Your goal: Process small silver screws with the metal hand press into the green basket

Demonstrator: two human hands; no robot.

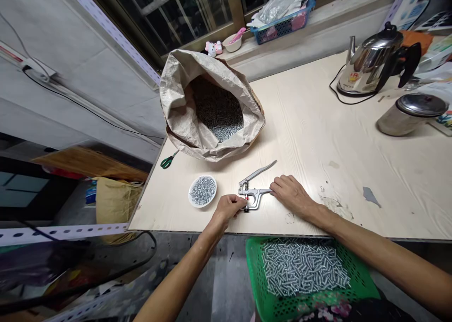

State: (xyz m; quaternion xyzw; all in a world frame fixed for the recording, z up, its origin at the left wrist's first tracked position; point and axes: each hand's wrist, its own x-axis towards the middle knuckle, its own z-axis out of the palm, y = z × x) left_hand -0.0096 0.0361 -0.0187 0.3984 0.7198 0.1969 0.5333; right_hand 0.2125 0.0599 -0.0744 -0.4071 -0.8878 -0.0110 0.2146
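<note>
A pair of silver snap-fastener pliers (254, 190) lies on the table, its handles spread apart and a spring and a red part at its jaw. My right hand (291, 193) is closed around the end of the lower handle. At the jaw, the fingertips of my left hand (229, 206) are pinched together beside the red part; whatever is between them is too small to make out. Left of the pliers stands a white bowl (202, 191) full of small silver metal pieces. A green basket (256, 277) below the table edge holds many short silver cylinders.
A large open sack (176, 119) with small metal parts inside stands behind the bowl. Green-handled scissors (168, 160) lie near the table's left edge. At the back right are a steel kettle (369, 60) with a cord and a lidded canister (406, 115).
</note>
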